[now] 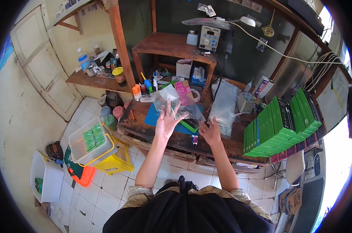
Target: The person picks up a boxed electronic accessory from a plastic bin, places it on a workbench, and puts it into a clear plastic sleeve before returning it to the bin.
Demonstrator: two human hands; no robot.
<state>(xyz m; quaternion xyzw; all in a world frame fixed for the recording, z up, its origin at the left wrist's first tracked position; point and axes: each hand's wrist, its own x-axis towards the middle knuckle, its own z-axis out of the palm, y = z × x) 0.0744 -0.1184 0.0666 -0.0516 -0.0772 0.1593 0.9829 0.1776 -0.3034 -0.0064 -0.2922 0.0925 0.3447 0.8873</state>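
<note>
A clear plastic bag (190,109) spreads above the workbench between my hands. My left hand (167,122) has it at the fingers, which are spread and partly overlapped by the film. At the bag's right corner are the fingertips of my right hand (211,132); whether they pinch it is unclear. Below the film, a green and black box (191,125) lies on a blue mat (152,116), partly hidden. A small tube (195,139) with a printed label lies near the bench's front edge, between my forearms.
Flat clear plastic bags (222,107) are piled right of my hands. Green boxes (269,125) stand stacked at the bench's right end. Left on the bench is a red-handled tool (133,115). A plastic tub (91,141) of green packets stands on a yellow stool (114,160). Behind is a hot-air station (209,38).
</note>
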